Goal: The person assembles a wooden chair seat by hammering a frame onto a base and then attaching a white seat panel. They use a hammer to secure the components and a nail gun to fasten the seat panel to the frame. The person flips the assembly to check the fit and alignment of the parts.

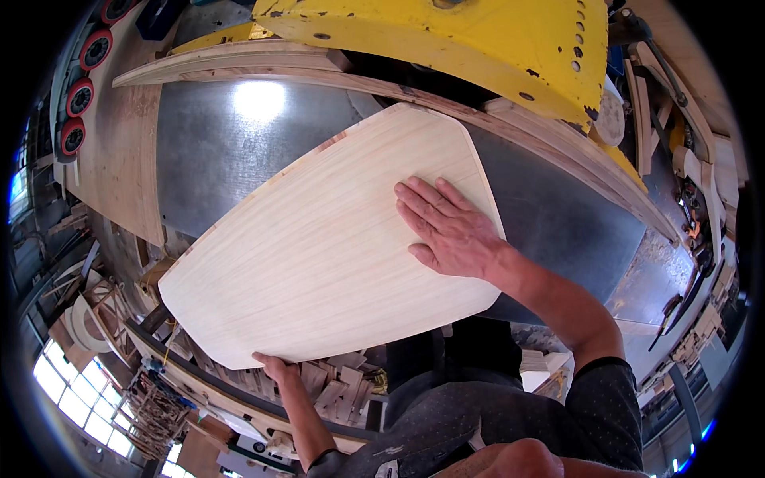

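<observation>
A large pale wooden panel (pixel 327 231) with angled corners lies across a grey metal machine table (pixel 207 151), its near left part reaching past the table's front edge. My right hand (pixel 446 227) rests flat on the panel's right part, fingers stretched toward the upper left. At the panel's near left edge, my left hand (pixel 275 367) grips the rim with the thumb on top; its other fingers are hidden underneath. The panel's far corner reaches close to a wooden fence (pixel 382 89) that runs along the back of the table.
Behind the fence stands a worn yellow metal housing (pixel 446 40). Several red-rimmed wheels (pixel 80 97) line the far left, above a wooden board (pixel 119 151). Wood offcuts (pixel 343 386) are heaped below the near edge. Tools and scraps crowd a bench at the right.
</observation>
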{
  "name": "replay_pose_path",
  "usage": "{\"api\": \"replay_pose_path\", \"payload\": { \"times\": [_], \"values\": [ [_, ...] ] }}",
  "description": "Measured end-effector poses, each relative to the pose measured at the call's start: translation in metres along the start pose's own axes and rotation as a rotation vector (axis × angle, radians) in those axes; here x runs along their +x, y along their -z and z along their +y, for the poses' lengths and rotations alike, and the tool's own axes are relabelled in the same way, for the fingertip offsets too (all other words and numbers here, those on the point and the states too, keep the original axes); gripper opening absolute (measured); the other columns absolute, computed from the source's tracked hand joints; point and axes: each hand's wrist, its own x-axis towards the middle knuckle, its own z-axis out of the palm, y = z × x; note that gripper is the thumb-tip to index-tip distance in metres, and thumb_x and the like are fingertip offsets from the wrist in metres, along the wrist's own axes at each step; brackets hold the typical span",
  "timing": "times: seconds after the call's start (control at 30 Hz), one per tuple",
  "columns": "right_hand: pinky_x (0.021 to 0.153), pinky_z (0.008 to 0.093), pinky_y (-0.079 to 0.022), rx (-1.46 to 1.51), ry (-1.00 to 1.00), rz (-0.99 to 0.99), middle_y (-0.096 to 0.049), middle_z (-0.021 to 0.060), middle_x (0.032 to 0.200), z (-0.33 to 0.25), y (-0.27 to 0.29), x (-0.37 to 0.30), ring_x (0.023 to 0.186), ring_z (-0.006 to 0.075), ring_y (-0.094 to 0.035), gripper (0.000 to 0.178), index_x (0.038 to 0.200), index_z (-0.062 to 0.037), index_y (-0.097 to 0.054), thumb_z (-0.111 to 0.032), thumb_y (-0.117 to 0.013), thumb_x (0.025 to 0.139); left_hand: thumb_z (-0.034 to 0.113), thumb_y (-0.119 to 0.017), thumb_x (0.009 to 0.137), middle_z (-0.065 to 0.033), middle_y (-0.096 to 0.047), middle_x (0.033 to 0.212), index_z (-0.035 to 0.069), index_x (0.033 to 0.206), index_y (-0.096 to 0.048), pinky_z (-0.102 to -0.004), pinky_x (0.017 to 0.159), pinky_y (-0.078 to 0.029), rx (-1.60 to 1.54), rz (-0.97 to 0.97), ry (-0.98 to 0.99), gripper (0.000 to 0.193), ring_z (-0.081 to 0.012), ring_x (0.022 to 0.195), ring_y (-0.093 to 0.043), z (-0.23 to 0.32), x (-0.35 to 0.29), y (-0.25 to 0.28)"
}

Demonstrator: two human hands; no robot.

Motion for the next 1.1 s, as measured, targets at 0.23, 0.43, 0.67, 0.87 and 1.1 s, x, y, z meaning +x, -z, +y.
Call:
{"api": "replay_pose_path", "payload": {
  "times": [0.23, 0.43, 0.67, 0.87, 1.1],
  "values": [
    [0.131, 0.0436, -0.006, -0.021, 0.005, -0.006, -0.025, 0.006, 0.171, -0.001, 0.0, 0.001, 0.16, 0.0225, -0.014, 0.071, 0.157, -0.0045, -0.04, -0.045, -0.052, 0.1, 0.06, -0.038, 0.108, -0.0191, -0.055, 0.146, -0.006, 0.152, -0.039, -0.0486, 0.102, -0.056, 0.005, 0.02, 0.008, 0.079, -0.0356, 0.124, -0.06, -0.004, 0.009, 0.005],
    [0.131, 0.0436, -0.006, -0.012, 0.006, 0.0, -0.025, 0.006, 0.171, 0.0, -0.001, 0.001, 0.16, 0.0225, -0.014, 0.07, 0.156, -0.0045, -0.041, -0.045, -0.052, 0.1, 0.061, -0.037, 0.107, -0.017, -0.054, 0.148, -0.005, 0.153, -0.038, -0.0484, 0.106, -0.054, 0.016, 0.024, 0.021, 0.081, -0.0348, 0.127, -0.059, -0.004, 0.015, 0.007],
    [0.131, 0.0442, -0.008, 0.005, 0.009, 0.016, -0.027, 0.0066, 0.17, 0.0, -0.001, 0.005, 0.16, 0.0232, -0.016, 0.069, 0.156, -0.0042, -0.042, -0.044, -0.053, 0.1, 0.061, -0.041, 0.107, -0.0183, -0.056, 0.145, -0.007, 0.15, -0.041, -0.0455, 0.104, -0.056, 0.004, 0.033, -0.015, 0.081, -0.034, 0.124, -0.061, 0.002, 0.004, -0.003],
    [0.131, 0.0438, -0.008, 0.001, 0.017, 0.022, -0.027, 0.007, 0.17, -0.003, 0.0, 0.009, 0.159, 0.0233, -0.016, 0.069, 0.155, -0.0043, -0.042, -0.044, -0.053, 0.099, 0.06, -0.042, 0.107, -0.0192, -0.058, 0.143, -0.008, 0.149, -0.043, -0.0448, 0.103, -0.056, 0.0, 0.065, -0.013, 0.08, -0.0333, 0.122, -0.062, 0.005, 0.011, -0.001],
    [0.131, 0.043, -0.007, -0.01, 0.013, 0.005, -0.026, 0.0067, 0.17, -0.005, 0.001, 0.015, 0.16, 0.0226, -0.015, 0.07, 0.157, -0.0047, -0.04, -0.044, -0.052, 0.1, 0.06, -0.043, 0.107, -0.0186, -0.059, 0.142, -0.008, 0.148, -0.045, -0.0451, 0.102, -0.056, -0.023, 0.038, -0.025, 0.08, -0.0326, 0.122, -0.062, 0.004, 0.02, 0.002]
  ]
}}
